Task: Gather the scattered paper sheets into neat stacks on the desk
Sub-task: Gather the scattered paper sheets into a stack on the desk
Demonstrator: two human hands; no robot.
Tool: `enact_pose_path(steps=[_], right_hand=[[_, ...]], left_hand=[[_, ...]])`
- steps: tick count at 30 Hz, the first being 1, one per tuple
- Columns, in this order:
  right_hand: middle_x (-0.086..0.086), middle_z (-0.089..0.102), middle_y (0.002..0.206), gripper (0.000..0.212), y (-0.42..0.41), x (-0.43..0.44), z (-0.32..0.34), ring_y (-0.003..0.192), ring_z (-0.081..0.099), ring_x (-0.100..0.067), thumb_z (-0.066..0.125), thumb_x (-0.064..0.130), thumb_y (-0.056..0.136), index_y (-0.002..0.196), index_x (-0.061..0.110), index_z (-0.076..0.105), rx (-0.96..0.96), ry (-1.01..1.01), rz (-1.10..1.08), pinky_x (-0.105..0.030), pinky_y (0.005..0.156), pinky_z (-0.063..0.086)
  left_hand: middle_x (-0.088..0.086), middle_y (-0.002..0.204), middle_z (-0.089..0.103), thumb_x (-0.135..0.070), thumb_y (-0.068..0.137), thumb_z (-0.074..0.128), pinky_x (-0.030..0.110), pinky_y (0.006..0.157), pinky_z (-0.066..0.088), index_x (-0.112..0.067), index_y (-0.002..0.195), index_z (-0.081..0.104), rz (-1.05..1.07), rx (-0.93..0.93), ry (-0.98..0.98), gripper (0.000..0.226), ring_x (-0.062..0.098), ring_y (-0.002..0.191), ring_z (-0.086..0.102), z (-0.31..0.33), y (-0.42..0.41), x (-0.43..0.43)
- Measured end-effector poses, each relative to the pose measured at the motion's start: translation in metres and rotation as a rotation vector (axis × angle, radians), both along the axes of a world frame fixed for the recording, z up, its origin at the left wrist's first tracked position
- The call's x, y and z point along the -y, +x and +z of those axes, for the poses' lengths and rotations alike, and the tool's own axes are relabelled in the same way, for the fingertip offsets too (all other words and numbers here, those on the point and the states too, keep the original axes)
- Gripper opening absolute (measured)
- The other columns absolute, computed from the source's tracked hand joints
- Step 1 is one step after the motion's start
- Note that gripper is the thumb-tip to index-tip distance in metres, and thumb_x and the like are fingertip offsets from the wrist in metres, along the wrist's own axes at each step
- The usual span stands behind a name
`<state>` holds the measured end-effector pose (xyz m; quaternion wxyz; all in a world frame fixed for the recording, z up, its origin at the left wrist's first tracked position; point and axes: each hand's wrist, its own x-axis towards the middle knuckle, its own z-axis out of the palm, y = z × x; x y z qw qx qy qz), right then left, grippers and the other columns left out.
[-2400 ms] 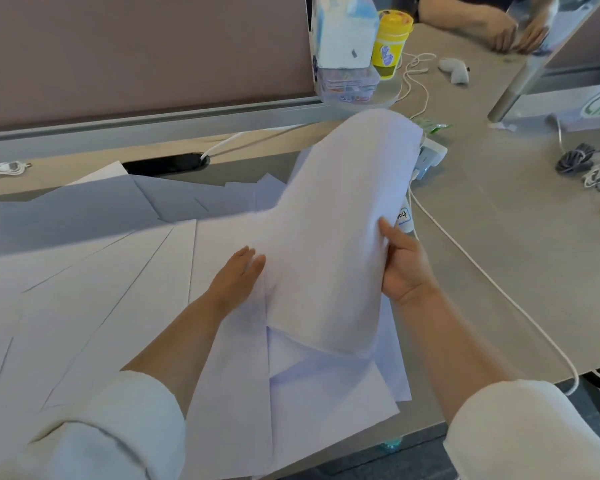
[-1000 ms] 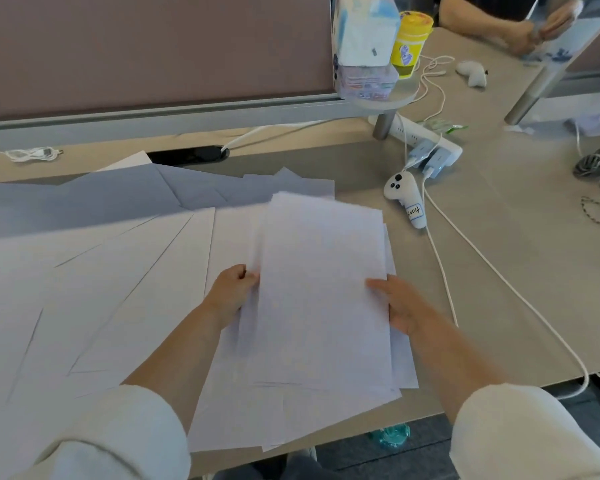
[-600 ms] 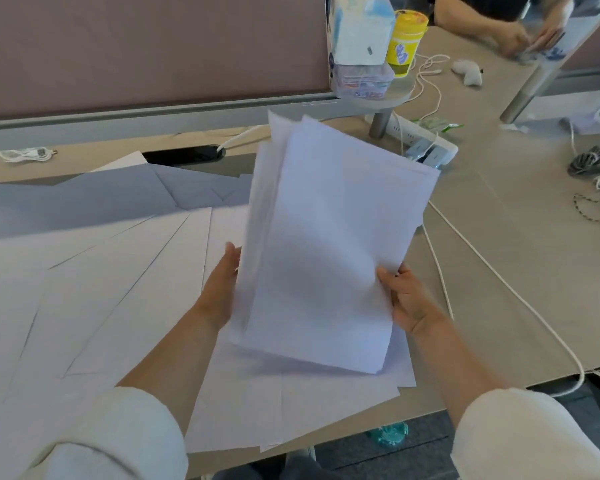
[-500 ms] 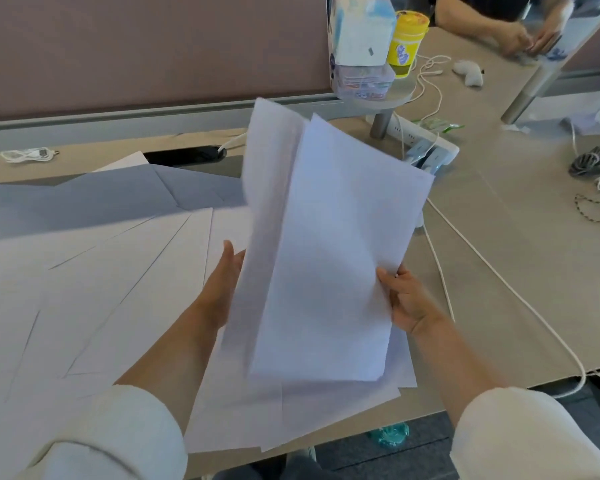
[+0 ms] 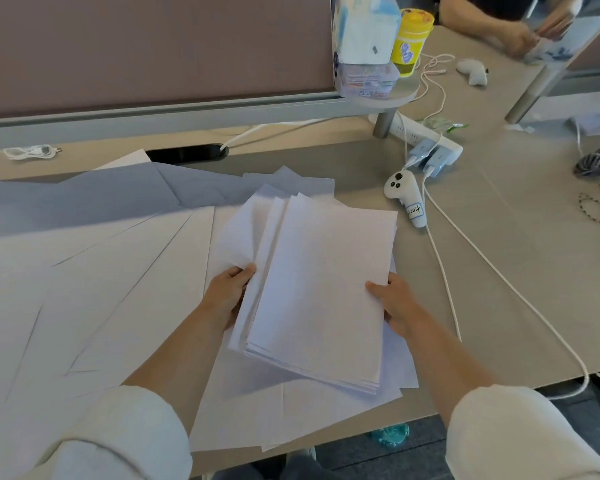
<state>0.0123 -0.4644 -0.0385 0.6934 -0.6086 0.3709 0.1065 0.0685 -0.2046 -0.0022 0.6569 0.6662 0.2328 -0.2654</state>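
Note:
A bundle of white sheets (image 5: 323, 289) lies nearly flat, low over the desk, its edges roughly lined up. My left hand (image 5: 227, 296) grips its left edge, fingers curled round the paper. My right hand (image 5: 394, 303) holds the right edge, thumb on top. Under the bundle a few loose sheets (image 5: 291, 420) reach the desk's front edge. Many more white sheets (image 5: 94, 271) fan out across the left of the desk, their far part in shadow.
A white controller (image 5: 407, 199) lies just right of the sheets, with white cables (image 5: 492, 271) running to a power strip (image 5: 426, 136). A tissue pack and a yellow cup (image 5: 411, 39) stand on a small shelf at the back. Another person's hands are at the far right.
The bundle, held upright off the desk half a second ago, has come down and now lies almost flat over the loose sheets. Both hands still hold its side edges.

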Motion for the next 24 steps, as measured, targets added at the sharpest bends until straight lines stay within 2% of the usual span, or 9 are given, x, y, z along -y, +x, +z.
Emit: enact_pose_path(steps=[5, 7, 8, 9, 11, 15, 17, 20, 24], right_hand=[[-0.013, 0.060, 0.125, 0.036, 0.000, -0.001, 0.000, 0.104, 0.059, -0.029, 0.050, 0.000, 0.094, 0.129, 0.004, 0.049, 0.027, -0.008, -0.013, -0.041, 0.092, 0.049], [-0.012, 0.060, 0.121, 0.036, 0.000, -0.003, 0.001, 0.104, 0.060, -0.030, 0.049, -0.002, 0.094, 0.129, 0.004, 0.047, 0.040, 0.037, -0.039, -0.037, 0.085, 0.053], [-0.010, 0.062, 0.115, 0.034, 0.000, -0.004, 0.002, 0.098, 0.062, -0.028, 0.048, -0.002, 0.094, 0.127, 0.004, 0.047, 0.046, 0.073, -0.051, -0.033, 0.078, 0.056], [-0.008, 0.063, 0.108, 0.032, 0.000, -0.005, 0.003, 0.091, 0.063, -0.025, 0.048, -0.001, 0.095, 0.126, 0.006, 0.047, 0.052, 0.110, -0.055, -0.030, 0.072, 0.058], [-0.009, 0.065, 0.105, 0.033, 0.001, -0.006, 0.004, 0.085, 0.064, -0.022, 0.049, 0.001, 0.095, 0.127, 0.004, 0.048, 0.044, 0.149, -0.050, -0.033, 0.072, 0.058], [-0.020, 0.062, 0.114, 0.033, 0.003, -0.007, 0.003, 0.094, 0.061, -0.034, 0.052, -0.002, 0.092, 0.125, -0.003, 0.051, -0.013, 0.047, -0.022, -0.046, 0.086, 0.051], [-0.020, 0.063, 0.113, 0.028, 0.004, -0.008, 0.004, 0.091, 0.062, -0.033, 0.052, -0.003, 0.091, 0.119, -0.001, 0.054, -0.016, -0.028, 0.012, -0.045, 0.082, 0.053], [-0.019, 0.064, 0.105, 0.025, 0.005, -0.008, 0.005, 0.076, 0.061, -0.027, 0.049, -0.005, 0.089, 0.114, 0.000, 0.055, -0.014, -0.115, 0.037, -0.035, 0.069, 0.052], [-0.021, 0.062, 0.107, 0.032, 0.007, -0.007, 0.004, 0.081, 0.059, -0.028, 0.048, -0.011, 0.087, 0.117, -0.003, 0.054, -0.001, -0.117, 0.040, -0.033, 0.068, 0.051]], left_hand=[[0.007, 0.088, 0.069, -0.021, 0.093, 0.055, 0.025, 0.061, 0.055, -0.009, 0.099, 0.067, -0.024, 0.217, -0.067, 0.018, 0.019, 0.069, 0.065, 0.025, 0.002, 0.010], [0.007, 0.096, 0.068, -0.020, 0.095, 0.050, 0.033, 0.081, 0.053, -0.007, 0.108, 0.065, -0.053, 0.281, -0.169, 0.023, 0.021, 0.084, 0.065, 0.036, 0.006, 0.014], [0.007, 0.098, 0.068, -0.019, 0.096, 0.048, 0.038, 0.088, 0.050, -0.007, 0.109, 0.064, -0.063, 0.295, -0.238, 0.024, 0.023, 0.089, 0.063, 0.042, 0.008, 0.016], [0.004, 0.097, 0.069, -0.019, 0.097, 0.045, 0.037, 0.087, 0.050, -0.009, 0.107, 0.064, -0.074, 0.309, -0.295, 0.024, 0.022, 0.089, 0.063, 0.048, 0.010, 0.019], [-0.003, 0.093, 0.073, -0.017, 0.098, 0.041, 0.029, 0.079, 0.056, -0.013, 0.102, 0.064, -0.106, 0.340, -0.379, 0.024, 0.015, 0.085, 0.067, 0.060, 0.012, 0.025], [-0.006, 0.088, 0.075, -0.018, 0.099, 0.037, 0.025, 0.074, 0.058, -0.016, 0.100, 0.063, -0.103, 0.398, -0.456, 0.026, 0.008, 0.081, 0.071, 0.084, 0.015, 0.034], [-0.004, 0.088, 0.074, -0.021, 0.100, 0.034, 0.025, 0.066, 0.057, -0.015, 0.104, 0.061, -0.052, 0.437, -0.459, 0.028, 0.011, 0.079, 0.070, 0.097, 0.018, 0.034], [-0.003, 0.087, 0.071, -0.026, 0.101, 0.034, 0.025, 0.061, 0.055, -0.015, 0.105, 0.059, -0.032, 0.514, -0.382, 0.027, 0.013, 0.074, 0.067, 0.116, 0.021, 0.035], [-0.009, 0.075, 0.067, -0.030, 0.100, 0.039, 0.019, 0.057, 0.051, -0.016, 0.099, 0.062, -0.064, 0.575, -0.267, 0.027, 0.006, 0.065, 0.063, 0.132, 0.019, 0.037]])
